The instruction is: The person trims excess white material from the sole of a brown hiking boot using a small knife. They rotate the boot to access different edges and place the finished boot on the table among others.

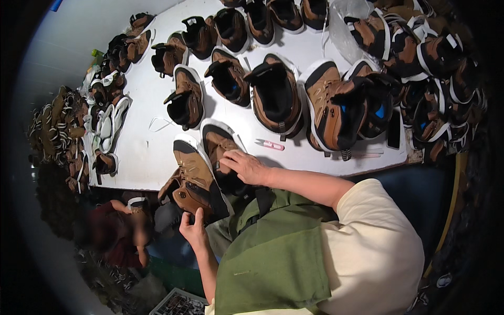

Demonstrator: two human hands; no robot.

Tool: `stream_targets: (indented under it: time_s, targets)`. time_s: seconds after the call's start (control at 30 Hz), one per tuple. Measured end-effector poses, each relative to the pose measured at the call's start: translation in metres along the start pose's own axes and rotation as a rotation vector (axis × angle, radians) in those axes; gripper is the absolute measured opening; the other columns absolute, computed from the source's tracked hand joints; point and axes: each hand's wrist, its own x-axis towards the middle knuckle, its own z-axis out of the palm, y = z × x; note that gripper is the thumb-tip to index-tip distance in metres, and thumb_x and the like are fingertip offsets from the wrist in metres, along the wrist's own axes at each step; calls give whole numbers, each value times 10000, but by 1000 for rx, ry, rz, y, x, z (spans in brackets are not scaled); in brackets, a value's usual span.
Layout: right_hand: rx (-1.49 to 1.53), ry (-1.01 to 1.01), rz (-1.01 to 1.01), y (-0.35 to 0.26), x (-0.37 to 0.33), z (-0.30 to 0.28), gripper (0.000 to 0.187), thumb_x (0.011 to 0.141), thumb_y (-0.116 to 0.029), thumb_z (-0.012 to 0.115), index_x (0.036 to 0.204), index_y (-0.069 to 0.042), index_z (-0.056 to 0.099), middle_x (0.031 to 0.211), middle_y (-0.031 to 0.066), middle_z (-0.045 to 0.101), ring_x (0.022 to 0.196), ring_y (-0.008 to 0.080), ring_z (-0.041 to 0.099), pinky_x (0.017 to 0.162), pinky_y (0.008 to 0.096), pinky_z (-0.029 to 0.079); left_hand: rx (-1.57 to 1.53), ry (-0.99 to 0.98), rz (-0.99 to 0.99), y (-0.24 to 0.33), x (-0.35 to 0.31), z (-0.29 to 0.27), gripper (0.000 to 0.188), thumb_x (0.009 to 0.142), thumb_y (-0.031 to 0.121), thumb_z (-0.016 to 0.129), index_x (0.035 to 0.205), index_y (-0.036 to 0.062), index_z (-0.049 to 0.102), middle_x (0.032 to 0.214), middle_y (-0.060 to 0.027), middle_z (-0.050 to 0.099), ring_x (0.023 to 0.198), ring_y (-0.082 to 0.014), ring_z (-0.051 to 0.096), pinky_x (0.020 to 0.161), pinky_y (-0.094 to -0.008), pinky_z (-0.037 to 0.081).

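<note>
Two brown and black boots with white sole edges lean at the table's front edge, before my body. My left hand [195, 230] pinches the heel end of the nearer brown boot [192, 173] between thumb and fingers. On the upper of the second brown boot [215, 137], just to the right, lies my right hand [245, 167], its bent fingers gripping near the tongue. That boot's collar is partly hidden under the hand. Pink-handled thread snips [271, 144] rest on the white table [142, 163] beyond my right hand.
Several brown boots [275, 94] stand in rows farther back. Boots are piled at the right [428, 58] and left edges. A black phone [394, 130] lies near the right corner, a clear plastic bag [349, 44] behind it. Another person [113, 228] works at lower left, above a grey crate [181, 303].
</note>
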Motion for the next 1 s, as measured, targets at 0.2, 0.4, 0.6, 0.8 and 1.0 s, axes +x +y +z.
stream_targets:
  time_s: [0.2, 0.4, 0.6, 0.8, 1.0]
  targets:
    - [-120, 5, -277, 7, 12, -10, 229, 743, -82, 628, 961, -91, 561, 1076, 81, 547, 1062, 254, 533, 908, 378, 403, 201, 20, 130, -24, -10, 18, 241, 784, 101, 741, 765, -30, 539, 686, -90, 523, 653, -179, 480, 630, -320, 414]
    - [-320, -101, -342, 0, 19, 10, 215, 758, -210, 624, 958, -143, 584, 1022, 43, 536, 999, 221, 515, 822, 360, 396, -66, 111, 36, -17, -10, 23, 191, 852, 75, 704, 778, -24, 558, 753, 27, 571, 698, -51, 458, 615, -230, 398]
    - [-386, -167, -372, -9, 16, 5, 183, 724, -193, 620, 899, -142, 598, 969, 34, 534, 985, 216, 504, 800, 365, 391, -26, 35, 5, -20, -12, 14, 195, 844, 60, 702, 771, -13, 536, 738, 37, 536, 698, -46, 434, 616, -215, 377]
    - [-275, -201, -371, -11, 18, -4, 306, 600, -182, 722, 862, -120, 577, 950, 31, 537, 956, 225, 519, 798, 375, 392, -116, 97, -64, -23, -12, 10, 168, 858, 59, 697, 773, 2, 564, 752, 52, 535, 696, -34, 437, 614, -202, 374]
    - [-312, -259, -282, -8, 21, 3, 356, 561, -246, 802, 814, -126, 584, 857, 7, 556, 905, 213, 544, 758, 368, 407, -179, 209, -151, -30, -17, 6, 177, 874, 73, 691, 772, -1, 567, 741, 48, 538, 681, -30, 437, 611, -198, 377]
